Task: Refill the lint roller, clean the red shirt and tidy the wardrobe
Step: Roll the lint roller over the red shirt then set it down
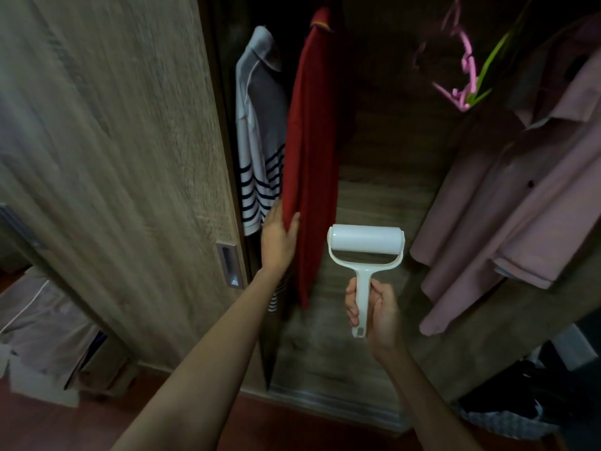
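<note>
Wardrobe (390, 151): L hand (279, 239) pinches red shirt (312, 141); R hand (381, 308) curled round lint roller (366, 245) handle.

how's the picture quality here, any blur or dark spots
Head view: motion blur smears the wardrobe door at left and the pink hangers; the upper wardrobe interior is dark; the lint roller and red shirt read fairly sharp; wide-angle bend tilts the door edges.
</note>
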